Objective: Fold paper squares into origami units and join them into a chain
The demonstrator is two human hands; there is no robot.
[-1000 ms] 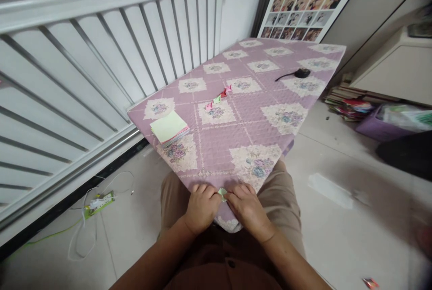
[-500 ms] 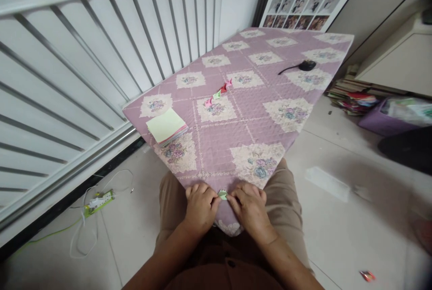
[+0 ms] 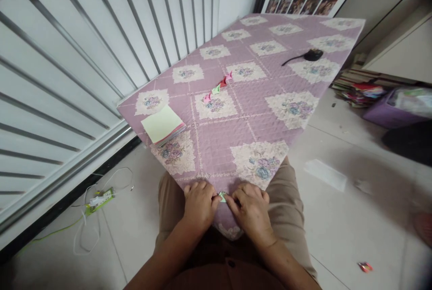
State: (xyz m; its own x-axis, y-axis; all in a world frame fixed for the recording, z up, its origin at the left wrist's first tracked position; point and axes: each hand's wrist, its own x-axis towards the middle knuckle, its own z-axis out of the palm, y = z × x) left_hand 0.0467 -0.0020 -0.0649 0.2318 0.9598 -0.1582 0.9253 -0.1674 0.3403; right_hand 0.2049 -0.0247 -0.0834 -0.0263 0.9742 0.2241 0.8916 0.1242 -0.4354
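A small folded piece of light green paper (image 3: 222,197) lies at the near corner of the table, between my two hands. My left hand (image 3: 201,204) pinches its left side between thumb and forefinger. On the other side, my right hand (image 3: 249,209) grips the right edge with its fingertips. Farther up the cloth, several small folded paper pieces in pink, green and red (image 3: 216,88) sit in a slanting row. To the left rests a stack of square paper sheets (image 3: 162,124), pale green on top.
A flowered purple tablecloth (image 3: 219,146) covers the table. Toward the far right lies a black object with a cord-like tail (image 3: 313,55). White railings (image 3: 101,33) run along the left. A power strip (image 3: 100,201) with cables lies on the floor.
The green paper between my fingers looks narrower and more pointed than before. Both hands stay nearly in place, and the camera view has tilted slightly downward.
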